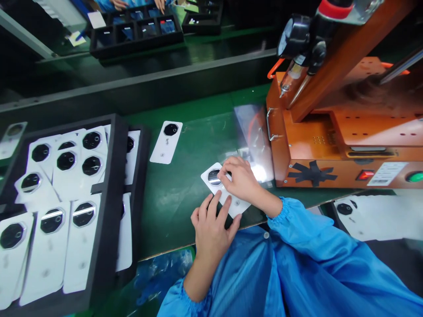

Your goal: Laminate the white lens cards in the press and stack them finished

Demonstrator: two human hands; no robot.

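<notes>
A white phone back cover (208,172) with a dark camera window lies on the green bench, close to its front edge. My left hand (213,222) rests on its lower part, fingers spread, with the fingertips against the surface. My right hand (241,179) is over the camera window, thumb and forefinger pinched together at its right side. Whatever sits between those fingertips is too small or hidden to make out. Farther back and to the left, a second white phone back cover (167,145) lies flat, with its camera window at the far end.
At left, a black foam tray (114,176) holds several white covers. An orange machine (280,167) with a pressure gauge (286,37) stands at right, beside clear plastic film (253,136). More covers (373,215) lie below it. Across the bench, another person's hands are above a divided black tray (135,46).
</notes>
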